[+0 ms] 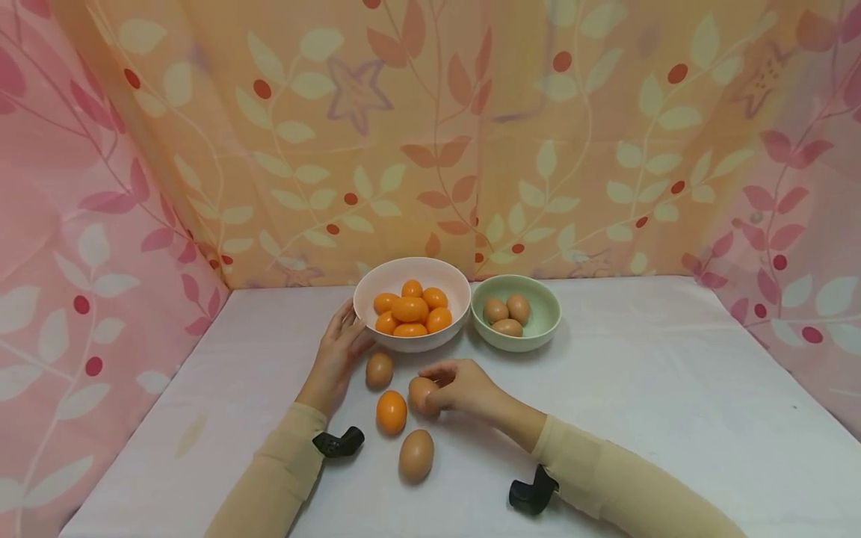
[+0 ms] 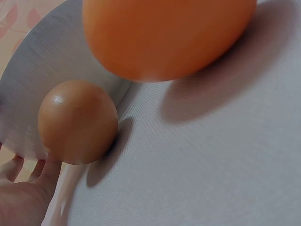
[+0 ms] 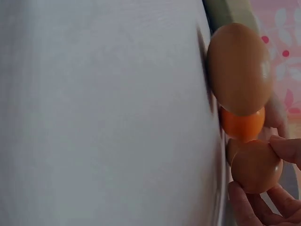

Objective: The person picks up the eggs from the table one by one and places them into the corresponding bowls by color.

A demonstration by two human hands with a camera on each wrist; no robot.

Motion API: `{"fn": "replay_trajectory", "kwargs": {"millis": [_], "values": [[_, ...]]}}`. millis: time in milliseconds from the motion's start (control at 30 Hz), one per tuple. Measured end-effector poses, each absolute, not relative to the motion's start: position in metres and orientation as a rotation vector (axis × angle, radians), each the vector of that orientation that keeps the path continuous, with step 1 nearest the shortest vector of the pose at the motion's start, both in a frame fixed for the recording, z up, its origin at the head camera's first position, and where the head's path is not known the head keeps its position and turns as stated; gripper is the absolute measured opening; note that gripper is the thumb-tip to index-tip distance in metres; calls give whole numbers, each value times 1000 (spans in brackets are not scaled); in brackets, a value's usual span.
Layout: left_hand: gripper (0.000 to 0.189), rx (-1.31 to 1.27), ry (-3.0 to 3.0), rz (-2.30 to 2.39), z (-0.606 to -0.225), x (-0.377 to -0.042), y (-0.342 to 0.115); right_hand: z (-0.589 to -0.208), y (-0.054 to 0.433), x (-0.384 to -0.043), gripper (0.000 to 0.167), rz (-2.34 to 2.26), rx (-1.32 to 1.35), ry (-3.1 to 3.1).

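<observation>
My right hand (image 1: 467,390) holds a brown egg (image 1: 421,396) between thumb and fingers, low over the white table; the right wrist view shows the same grip on the egg (image 3: 256,167). Against the left side of a pale pink bowl (image 1: 415,344) rests my left hand (image 1: 341,345), fingers along its outer wall. Several smooth orange oval fruits (image 1: 409,309) fill that bowl. Another brown egg (image 1: 380,370) lies just in front of it. Nearer me are one loose orange fruit (image 1: 392,412) and a further brown egg (image 1: 416,456).
A green bowl (image 1: 543,317) stands close against the pink bowl's right side, with three brown eggs (image 1: 507,327) in it. Patterned cloth (image 1: 430,134) hangs behind and at both sides of the white-covered table (image 1: 646,388). Black devices (image 1: 534,492) sit at both wrists.
</observation>
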State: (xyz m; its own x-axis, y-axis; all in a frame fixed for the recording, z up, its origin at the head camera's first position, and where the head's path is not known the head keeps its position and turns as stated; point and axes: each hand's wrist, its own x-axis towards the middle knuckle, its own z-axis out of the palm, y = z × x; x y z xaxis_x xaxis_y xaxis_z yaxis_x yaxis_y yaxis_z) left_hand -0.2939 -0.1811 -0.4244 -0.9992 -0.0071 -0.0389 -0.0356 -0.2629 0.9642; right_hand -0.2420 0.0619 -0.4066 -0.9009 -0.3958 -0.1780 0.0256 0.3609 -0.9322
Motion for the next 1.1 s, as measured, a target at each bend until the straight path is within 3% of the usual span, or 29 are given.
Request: {"fn": "replay_trajectory", "kwargs": {"millis": [500,1100], "values": [[62,-50,1909,2465,-423,-292,-183,-359,109,-249,50,-1649,-396,2347],[62,-74,1898,2465,-426,-294,-182,-344,148,-283,51,-1642,-239,2586]]}}
